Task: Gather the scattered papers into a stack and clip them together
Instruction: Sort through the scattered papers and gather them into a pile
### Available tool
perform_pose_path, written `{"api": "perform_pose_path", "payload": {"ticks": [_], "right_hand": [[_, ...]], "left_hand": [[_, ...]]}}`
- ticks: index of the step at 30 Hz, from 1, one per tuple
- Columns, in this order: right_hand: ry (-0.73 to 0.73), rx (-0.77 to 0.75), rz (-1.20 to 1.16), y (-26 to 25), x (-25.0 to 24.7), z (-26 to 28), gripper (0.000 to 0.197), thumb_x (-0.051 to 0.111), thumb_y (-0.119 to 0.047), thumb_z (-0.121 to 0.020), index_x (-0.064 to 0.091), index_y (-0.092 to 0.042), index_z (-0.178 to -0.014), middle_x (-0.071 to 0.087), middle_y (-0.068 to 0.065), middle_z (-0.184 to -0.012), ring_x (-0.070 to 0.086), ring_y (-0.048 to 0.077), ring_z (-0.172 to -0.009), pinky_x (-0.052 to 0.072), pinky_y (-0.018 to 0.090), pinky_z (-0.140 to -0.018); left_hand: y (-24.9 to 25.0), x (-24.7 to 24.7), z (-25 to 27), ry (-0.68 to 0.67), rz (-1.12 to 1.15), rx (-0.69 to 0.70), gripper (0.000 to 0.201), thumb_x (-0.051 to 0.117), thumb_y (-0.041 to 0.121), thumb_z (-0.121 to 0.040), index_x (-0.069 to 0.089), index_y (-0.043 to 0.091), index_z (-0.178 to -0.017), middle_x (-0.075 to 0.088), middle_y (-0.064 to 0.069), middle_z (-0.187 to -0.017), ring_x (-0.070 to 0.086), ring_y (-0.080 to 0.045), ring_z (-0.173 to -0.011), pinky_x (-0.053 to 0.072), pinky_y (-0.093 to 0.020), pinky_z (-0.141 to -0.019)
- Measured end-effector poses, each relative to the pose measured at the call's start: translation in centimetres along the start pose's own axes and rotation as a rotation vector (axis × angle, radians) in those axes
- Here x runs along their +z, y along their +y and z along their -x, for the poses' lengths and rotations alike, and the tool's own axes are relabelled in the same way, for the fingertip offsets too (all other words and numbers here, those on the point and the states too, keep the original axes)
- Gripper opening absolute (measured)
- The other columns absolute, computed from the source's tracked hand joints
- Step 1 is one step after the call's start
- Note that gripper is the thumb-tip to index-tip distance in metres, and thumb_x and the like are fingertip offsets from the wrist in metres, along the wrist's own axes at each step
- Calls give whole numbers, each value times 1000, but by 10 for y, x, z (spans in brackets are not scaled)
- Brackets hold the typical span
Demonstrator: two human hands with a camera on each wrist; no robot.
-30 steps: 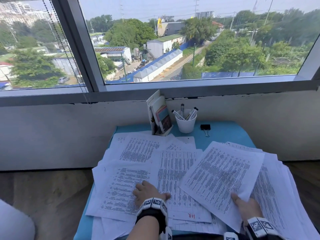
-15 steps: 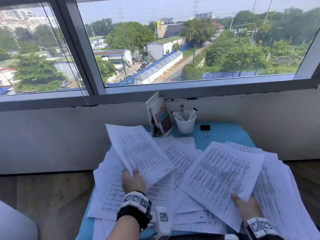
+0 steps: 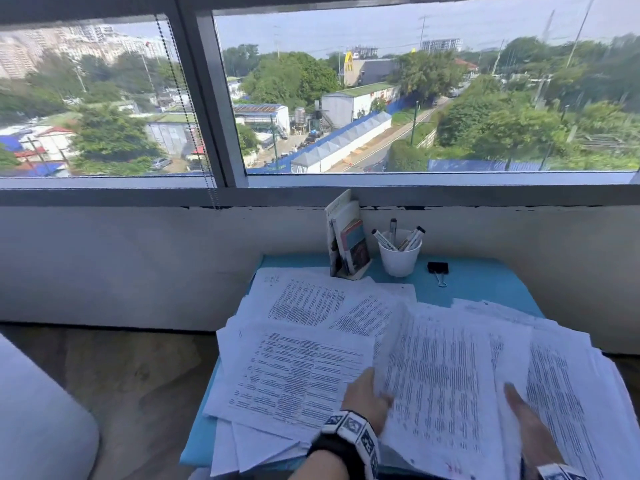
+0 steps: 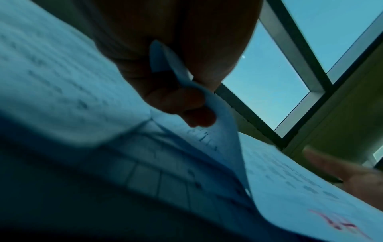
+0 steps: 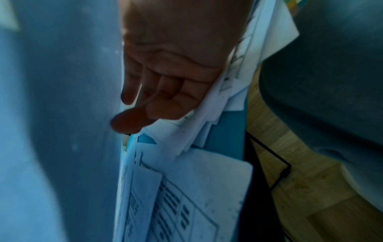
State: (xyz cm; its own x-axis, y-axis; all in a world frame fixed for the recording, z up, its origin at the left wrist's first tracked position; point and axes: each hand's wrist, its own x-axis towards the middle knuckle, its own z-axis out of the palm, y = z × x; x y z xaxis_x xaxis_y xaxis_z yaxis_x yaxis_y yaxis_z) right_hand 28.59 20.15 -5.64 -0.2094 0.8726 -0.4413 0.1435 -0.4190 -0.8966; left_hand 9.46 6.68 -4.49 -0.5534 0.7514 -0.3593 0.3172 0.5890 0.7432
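Printed papers lie scattered and overlapping across the blue table. My left hand pinches the left edge of one printed sheet and holds it over the right part of the pile. The left wrist view shows my curled fingers gripping that sheet's edge. My right hand holds the sheets from the right, with the thumb on top and the fingers stretched beneath them. A black binder clip lies alone at the back of the table, away from both hands.
A white cup of markers and a small stand of booklets sit at the table's back edge against the wall under the window. Some papers overhang the table's left and right edges. A pale rounded seat is at the lower left.
My left hand picked a sheet off the left side of the pile, lifted it and carried it right, onto the sheets in my right hand. The right hand stayed in place.
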Motion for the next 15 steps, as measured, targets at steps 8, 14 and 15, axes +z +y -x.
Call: {"api": "perform_pose_path", "payload": {"ticks": [8, 14, 15], "right_hand": [[-39, -15, 284, 9, -1, -5, 44, 74, -8, -76, 48, -5, -111, 58, 17, -105, 54, 32, -93, 46, 35, -69], [-67, 26, 293, 12, -6, -12, 24, 61, -5, -87, 55, 5, -107, 61, 22, -100, 59, 33, -83, 47, 36, -65], [-73, 40, 279, 14, -7, -16, 22, 60, -3, -87, 55, 6, -107, 61, 21, -97, 59, 31, -80, 46, 34, -63]], "left_hand": [[-15, -21, 4, 199, -449, -11, 66, 47, 57, -87, 29, 24, -141, 37, -4, -142, 35, -25, -130, 34, -40, -106], [-37, -39, -5, 33, -676, -292, 96, 46, 69, -76, 8, 21, -150, 2, -11, -158, 8, -37, -143, 24, -54, -108], [-35, -38, -6, 6, -679, -310, 100, 47, 72, -74, 6, 22, -150, 0, -12, -158, 6, -38, -143, 23, -56, -108]]}}
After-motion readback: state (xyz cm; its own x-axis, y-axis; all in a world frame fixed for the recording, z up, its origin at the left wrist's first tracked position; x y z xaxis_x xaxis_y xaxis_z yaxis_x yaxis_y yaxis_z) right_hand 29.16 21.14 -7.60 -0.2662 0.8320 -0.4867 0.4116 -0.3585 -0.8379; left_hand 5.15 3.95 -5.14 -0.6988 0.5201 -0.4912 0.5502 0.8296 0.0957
